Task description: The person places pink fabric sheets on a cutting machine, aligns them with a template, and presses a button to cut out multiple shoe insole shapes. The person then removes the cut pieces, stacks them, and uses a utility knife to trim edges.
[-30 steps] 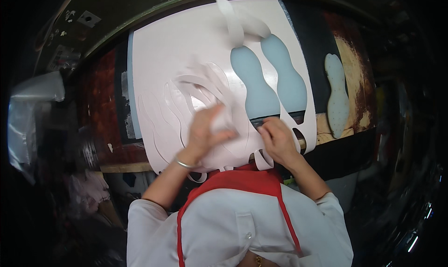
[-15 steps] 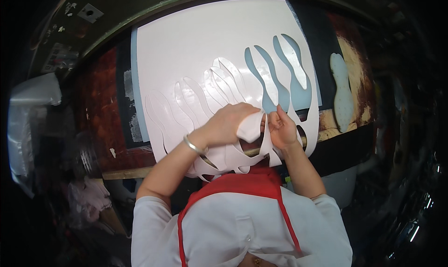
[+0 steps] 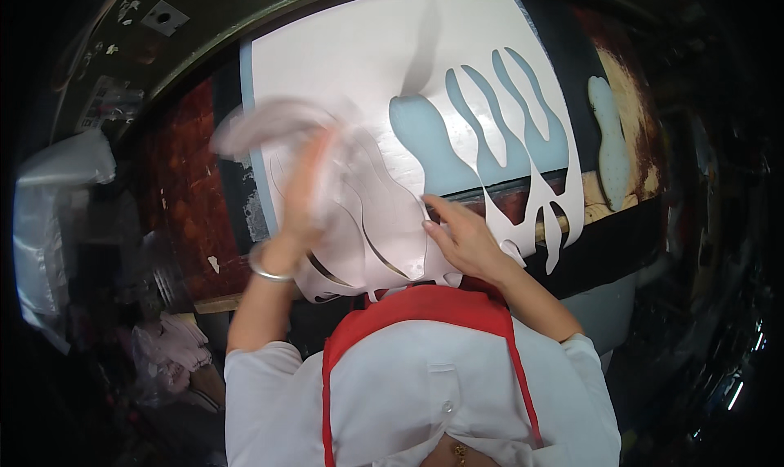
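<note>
A pale pink sheet (image 3: 327, 51) lies in front of me, with insole-shaped outlines cut through it. My left hand (image 3: 306, 191), wearing a silver bangle, is over its left part and smeared by motion. Blurred pale insole pieces (image 3: 265, 126) stick out from its fingers toward the left. My right hand (image 3: 467, 240) is at the sheet's near part, thumb and forefinger apart, beside the edge of a cut-out piece (image 3: 392, 197). Right of that piece, a light blue layer (image 3: 425, 140) shows through insole-shaped openings. A blurred grey shape (image 3: 425, 46) at the far middle cannot be made out.
Narrow leftover strips of the sheet hang over the table's near edge at the right. A light blue insole-shaped template (image 3: 610, 144) lies on the worn table at the right. Clear plastic (image 3: 61, 181) hangs at the left, and a green machine beam (image 3: 220, 30) crosses the back.
My left hand has swung left and away from my right, carrying insole pieces. A wide opening to the blue layer has appeared mid-sheet. My right hand has shifted slightly left and nearer.
</note>
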The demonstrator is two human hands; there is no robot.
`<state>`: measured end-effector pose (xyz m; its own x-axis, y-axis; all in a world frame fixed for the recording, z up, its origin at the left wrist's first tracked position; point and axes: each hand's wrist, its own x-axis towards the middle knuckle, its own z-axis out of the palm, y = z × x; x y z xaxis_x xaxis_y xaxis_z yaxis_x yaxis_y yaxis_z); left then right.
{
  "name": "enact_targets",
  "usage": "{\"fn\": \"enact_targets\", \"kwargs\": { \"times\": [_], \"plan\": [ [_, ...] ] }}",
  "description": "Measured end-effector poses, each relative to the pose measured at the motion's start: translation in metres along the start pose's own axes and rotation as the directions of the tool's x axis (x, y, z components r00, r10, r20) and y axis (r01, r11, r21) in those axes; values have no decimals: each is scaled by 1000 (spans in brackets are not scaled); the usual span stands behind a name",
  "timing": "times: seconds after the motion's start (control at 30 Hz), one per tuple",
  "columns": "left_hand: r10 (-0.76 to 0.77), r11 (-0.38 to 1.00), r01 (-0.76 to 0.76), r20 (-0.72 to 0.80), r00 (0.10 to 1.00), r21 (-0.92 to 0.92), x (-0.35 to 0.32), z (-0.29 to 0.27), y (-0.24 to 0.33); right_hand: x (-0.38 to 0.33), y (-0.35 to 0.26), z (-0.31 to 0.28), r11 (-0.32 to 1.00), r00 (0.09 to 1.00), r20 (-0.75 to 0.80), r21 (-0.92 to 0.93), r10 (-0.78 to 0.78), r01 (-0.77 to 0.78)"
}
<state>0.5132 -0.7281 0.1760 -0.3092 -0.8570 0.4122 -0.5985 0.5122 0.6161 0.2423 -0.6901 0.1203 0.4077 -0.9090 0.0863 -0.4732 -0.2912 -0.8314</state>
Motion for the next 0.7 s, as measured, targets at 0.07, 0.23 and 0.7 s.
{"fn": "enact_targets", "kwargs": {
  "times": [0.07,0.23,0.7],
  "plan": [
    [183,978,-159,197,963,-132,-29,41,17,9,4,9,954,958,233,209,165,-215],
    [96,992,-123,498,862,22,-72,54,28,18,14,7,457,858,489,734,157,-502],
    [-152,791,-250,-576,803,-558,2,-131,-6,-7,-39,-2,987,1000,-27,160,5,-1]
  ]
}}
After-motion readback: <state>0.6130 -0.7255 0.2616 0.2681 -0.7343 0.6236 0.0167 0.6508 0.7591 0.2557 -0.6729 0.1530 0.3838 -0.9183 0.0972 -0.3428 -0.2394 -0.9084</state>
